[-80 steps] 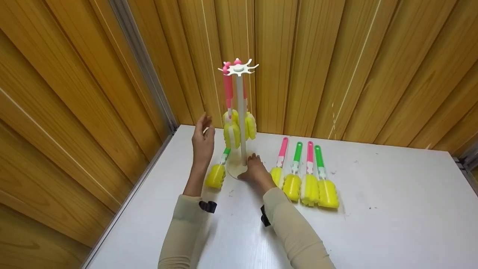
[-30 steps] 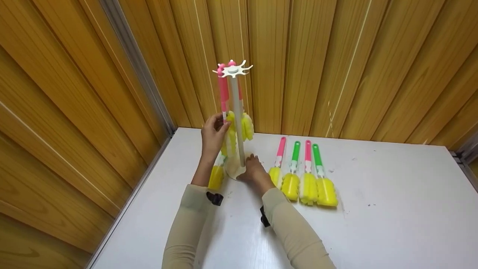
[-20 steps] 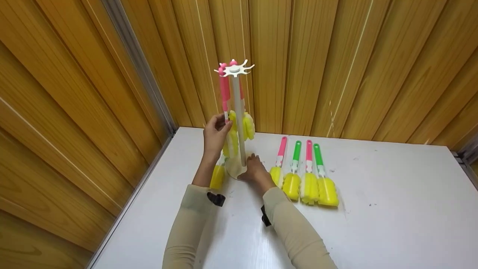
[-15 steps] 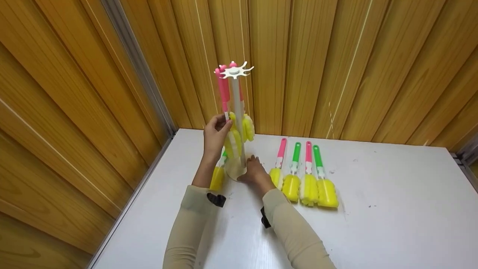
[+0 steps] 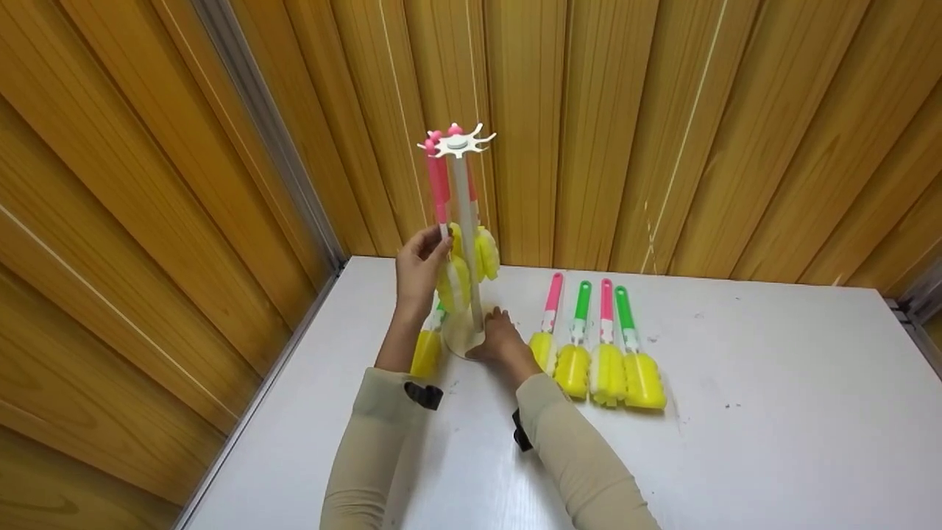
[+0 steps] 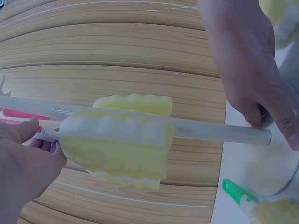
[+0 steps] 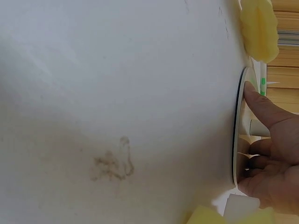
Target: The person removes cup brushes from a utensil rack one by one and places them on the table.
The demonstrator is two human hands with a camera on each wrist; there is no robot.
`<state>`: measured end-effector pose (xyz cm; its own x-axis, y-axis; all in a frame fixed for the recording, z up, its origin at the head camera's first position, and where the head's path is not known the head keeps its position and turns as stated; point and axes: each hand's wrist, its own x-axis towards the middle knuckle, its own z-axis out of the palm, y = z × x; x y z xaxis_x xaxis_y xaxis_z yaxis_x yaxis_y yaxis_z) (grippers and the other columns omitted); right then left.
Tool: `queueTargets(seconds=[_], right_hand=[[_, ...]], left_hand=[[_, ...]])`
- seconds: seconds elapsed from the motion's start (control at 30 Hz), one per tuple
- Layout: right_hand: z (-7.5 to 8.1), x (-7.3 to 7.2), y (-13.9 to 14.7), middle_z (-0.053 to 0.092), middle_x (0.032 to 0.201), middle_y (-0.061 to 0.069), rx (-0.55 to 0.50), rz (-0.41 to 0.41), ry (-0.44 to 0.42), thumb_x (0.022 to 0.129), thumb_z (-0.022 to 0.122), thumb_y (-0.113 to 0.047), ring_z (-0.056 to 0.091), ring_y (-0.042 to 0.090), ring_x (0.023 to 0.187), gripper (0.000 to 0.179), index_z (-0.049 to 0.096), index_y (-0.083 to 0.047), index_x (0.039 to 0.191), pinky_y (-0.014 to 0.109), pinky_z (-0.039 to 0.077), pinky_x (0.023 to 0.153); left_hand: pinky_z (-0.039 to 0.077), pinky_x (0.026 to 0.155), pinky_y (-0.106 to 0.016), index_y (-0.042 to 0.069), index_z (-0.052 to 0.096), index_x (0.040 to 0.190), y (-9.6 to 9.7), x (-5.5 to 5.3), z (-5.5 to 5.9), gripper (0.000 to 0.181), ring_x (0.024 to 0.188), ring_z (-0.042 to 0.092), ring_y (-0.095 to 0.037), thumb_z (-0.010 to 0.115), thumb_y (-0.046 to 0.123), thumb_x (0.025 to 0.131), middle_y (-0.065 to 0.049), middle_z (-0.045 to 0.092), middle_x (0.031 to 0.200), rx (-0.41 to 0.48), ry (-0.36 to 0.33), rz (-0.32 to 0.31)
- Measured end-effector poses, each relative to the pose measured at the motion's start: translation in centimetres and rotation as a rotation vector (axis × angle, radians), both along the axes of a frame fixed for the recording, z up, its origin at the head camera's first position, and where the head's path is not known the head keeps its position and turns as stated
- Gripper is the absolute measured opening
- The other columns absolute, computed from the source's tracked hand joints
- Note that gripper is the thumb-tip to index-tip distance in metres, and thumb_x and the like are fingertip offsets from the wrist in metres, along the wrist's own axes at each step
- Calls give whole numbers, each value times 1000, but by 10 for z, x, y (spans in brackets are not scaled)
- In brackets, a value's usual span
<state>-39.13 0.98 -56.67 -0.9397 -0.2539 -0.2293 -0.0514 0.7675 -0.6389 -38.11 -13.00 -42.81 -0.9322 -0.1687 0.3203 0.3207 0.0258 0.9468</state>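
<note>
My left hand (image 5: pixel 419 272) pinches the white neck of a pink-handled sponge brush (image 5: pixel 454 287), its yellow-and-white head hanging below the fingers. The brush handle's top is at a hook of the white rack stand (image 5: pixel 464 199). In the left wrist view, thumb and fingertips meet on the neck, just above the sponge head (image 6: pixel 112 142). Two more pink-handled brushes (image 5: pixel 486 254) hang behind the pole. My right hand (image 5: pixel 504 342) holds the round base (image 5: pixel 458 338); in the right wrist view the thumb lies on the base's rim (image 7: pixel 237 126) and the other fingers curl at its far part.
Several sponge brushes (image 5: pixel 607 372) with pink and green handles lie in a row on the white table (image 5: pixel 773 383), right of the stand. A green-handled brush (image 5: pixel 425 355) lies left of the base, partly behind my left arm. Wood-patterned walls (image 5: pixel 603 132) rise behind and at left.
My left hand has moved right to the stand and taken the front pink-handled brush by its neck. The brush's top has shifted slightly at its hook. My right hand stays on the base.
</note>
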Motion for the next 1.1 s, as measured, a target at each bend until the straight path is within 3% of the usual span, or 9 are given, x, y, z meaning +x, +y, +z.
queueTargets(seconds=[0.33, 0.63, 1.1], right_hand=[[-1, 0, -1, 19, 165, 25, -13, 0, 11, 83, 86, -28, 14, 37, 154, 99, 29, 9, 155, 47, 19, 124], [-5, -2, -1, 19, 166, 24, -26, -30, 3, 81, 87, -27, 16, 37, 154, 101, 28, 7, 156, 48, 20, 123], [-2, 0, -1, 18, 167, 21, -47, -36, -11, 83, 87, -25, 15, 37, 154, 100, 27, 5, 157, 47, 19, 123]], left_hand=[[53, 98, -36, 2, 67, 128, -4, 2, 0, 32, 111, 66, -23, 68, 11, 98, -12, 69, 120, 3, 34, -24], [55, 96, -34, 8, 69, 127, -5, 6, 3, 29, 106, 67, -20, 68, 13, 98, -6, 71, 117, -35, 30, 17], [57, 90, -31, 3, 69, 127, -5, 4, 6, 29, 101, 69, -22, 66, 10, 99, -10, 72, 115, -76, 108, 49]])
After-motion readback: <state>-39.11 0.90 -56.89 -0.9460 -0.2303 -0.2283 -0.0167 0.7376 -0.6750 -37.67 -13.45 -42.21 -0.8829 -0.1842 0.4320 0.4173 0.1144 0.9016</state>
